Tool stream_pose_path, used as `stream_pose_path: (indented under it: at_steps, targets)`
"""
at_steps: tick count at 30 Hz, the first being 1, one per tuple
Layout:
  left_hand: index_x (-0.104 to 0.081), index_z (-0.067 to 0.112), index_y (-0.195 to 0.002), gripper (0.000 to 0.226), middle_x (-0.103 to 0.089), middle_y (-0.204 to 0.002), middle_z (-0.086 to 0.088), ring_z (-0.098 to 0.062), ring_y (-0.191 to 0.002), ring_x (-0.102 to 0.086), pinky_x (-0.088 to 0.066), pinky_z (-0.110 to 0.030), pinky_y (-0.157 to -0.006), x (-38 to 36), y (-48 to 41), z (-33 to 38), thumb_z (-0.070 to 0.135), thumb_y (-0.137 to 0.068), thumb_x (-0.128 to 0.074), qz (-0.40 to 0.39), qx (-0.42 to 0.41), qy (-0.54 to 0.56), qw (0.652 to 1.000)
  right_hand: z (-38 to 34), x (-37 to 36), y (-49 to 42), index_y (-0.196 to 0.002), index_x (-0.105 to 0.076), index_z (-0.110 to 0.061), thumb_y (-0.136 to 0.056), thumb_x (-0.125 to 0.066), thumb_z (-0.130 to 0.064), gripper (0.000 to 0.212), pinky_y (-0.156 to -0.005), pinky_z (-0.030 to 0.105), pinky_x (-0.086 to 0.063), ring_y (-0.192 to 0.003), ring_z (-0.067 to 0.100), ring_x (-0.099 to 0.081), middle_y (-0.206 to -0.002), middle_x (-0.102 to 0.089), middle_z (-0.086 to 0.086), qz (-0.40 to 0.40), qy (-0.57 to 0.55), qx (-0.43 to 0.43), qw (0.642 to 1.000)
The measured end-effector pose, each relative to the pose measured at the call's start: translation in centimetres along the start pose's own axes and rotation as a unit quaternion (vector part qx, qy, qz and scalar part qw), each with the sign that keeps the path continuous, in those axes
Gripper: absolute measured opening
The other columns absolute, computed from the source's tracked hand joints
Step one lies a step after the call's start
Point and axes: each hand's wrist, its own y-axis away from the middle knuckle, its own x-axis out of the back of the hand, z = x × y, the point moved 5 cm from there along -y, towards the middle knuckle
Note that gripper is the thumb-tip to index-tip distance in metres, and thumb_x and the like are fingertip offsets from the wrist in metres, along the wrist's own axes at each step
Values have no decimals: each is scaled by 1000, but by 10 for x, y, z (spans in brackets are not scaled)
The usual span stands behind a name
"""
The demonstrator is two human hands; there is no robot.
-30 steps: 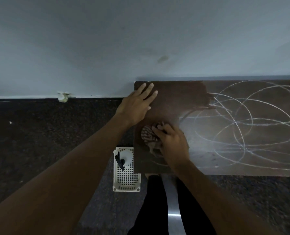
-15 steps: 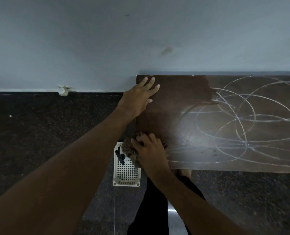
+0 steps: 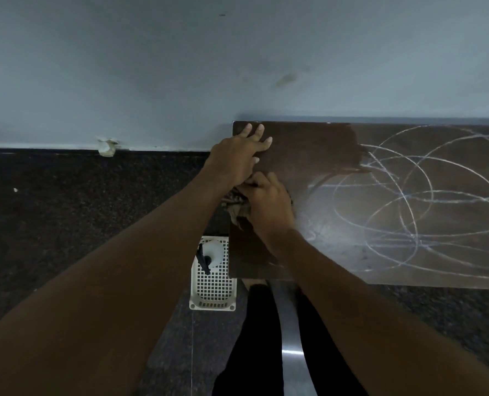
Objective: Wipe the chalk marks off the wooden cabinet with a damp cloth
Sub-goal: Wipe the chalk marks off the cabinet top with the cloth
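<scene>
While one left hand (image 3: 234, 158) lies flat on one cabinet (image 3: 309, 150), one right hand (image 3: 269, 204) grips one cloth (image 3: 236, 209).

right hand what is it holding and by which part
The cloth, bunched: the right hand grips its right part under curled fingers; its left end sticks out.

Pale blue-grey wall (image 3: 151, 67) from 9 through 12 to 3 o'clock, dimly and evenly lit. Bears a brownish smudge (image 3: 286, 80) toward 1 o'clock and a tiny dark mark (image 3: 222, 15) near 12. Meets a dark speckled floor (image 3: 66, 210) along a pale skirting (image 3: 37, 145) at 9 o'clock, with a crumpled whitish scrap (image 3: 106, 146) stuck there. Against the wall at 3 o'clock, a dark wooden cabinet (image 3: 309, 144). Toward 6 o'clock, on the floor by its near corner, a white mesh basket (image 3: 212, 292); below that, a thin floor seam (image 3: 192, 352).
</scene>
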Motion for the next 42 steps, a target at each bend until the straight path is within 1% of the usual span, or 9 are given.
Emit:
stream_pose_path:
  at_steps: [5,9,16,19,22,32,37,40,42]
  targets:
    - [-28,35,-157,60,-9,-169,4,-26,-155,-14,-31,-51,-120,0,1,2,20,-104,-51,-5,15,-23,1000,-11,-3,20,-119,-69,-13,-77,-62,-8,43,-77,41,-53,-95,31,-57,-114,-64,10,12,32,32,999]
    - [-26,36,-158,64,-7,-169,3,-28,-155,-16,-32,-53,-117,-3,1,2,20,-103,-55,-7,25,-18,1000,-24,-30,78,-115,-72,-18,-68,-80,-24,48,-76,33,-52,-93,25,-60,-112,-66,3,-11,33,87,996]
    - [-26,32,-159,65,-6,-170,2,-27,-156,-9,-29,-53,-118,-1,3,8,16,-102,-55,-4,29,-24,999,5,-31,154,-113,-73,-22,-76,-43,-28,48,-79,32,-53,-93,25,-65,-113,-69,0,-56,42,142,987]
    - [-25,30,-159,65,-6,-170,1,-26,-156,-7,-29,-52,-118,0,4,11,14,-103,-53,-2,28,-24,999,37,-10,133,-115,-73,-22,-76,-62,-27,41,-78,32,-49,-95,24,-61,-112,-68,1,-24,62,100,993]
    - [-26,27,-159,64,-6,-170,0,-26,-156,-5,-31,-52,-119,-2,3,11,13,-103,-52,6,26,-26,999,70,11,93,-122,-68,-18,-63,-82,-18,61,-76,39,-52,-98,30,-55,-113,-65,8,-25,76,22,997]
    - [-25,24,-160,60,-6,-170,-2,-26,-157,0,-30,-50,-118,-7,5,13,12,-105,-48,20,23,-15,999,101,54,2,-128,-65,-17,-82,-73,-8,48,-78,38,-51,-101,32,-53,-112,-62,10,76,64,-129,987]
    - [-27,21,-159,58,-8,-170,-3,-25,-157,-1,-27,-46,-120,-7,8,15,10,-105,-46,35,18,4,999,43,22,55,-127,-65,-21,-76,-78,-15,53,-80,37,-51,-100,28,-56,-117,-61,9,19,40,-90,995]
    - [-25,22,-159,59,-6,-170,-2,-25,-157,1,-27,-46,-121,-7,8,15,12,-105,-46,29,23,3,999,2,-12,97,-111,-73,-22,-55,-90,-21,58,-65,31,-52,-84,24,-60,-100,-66,3,12,9,-37,999]
    - [-22,22,-160,61,-3,-170,-2,-25,-157,3,-27,-47,-121,-9,9,15,16,-106,-48,19,24,-4,1000,-15,-31,121,-104,-75,-24,-58,-89,-26,49,-62,28,-51,-82,21,-57,-98,-66,-1,12,-22,-9,1000]
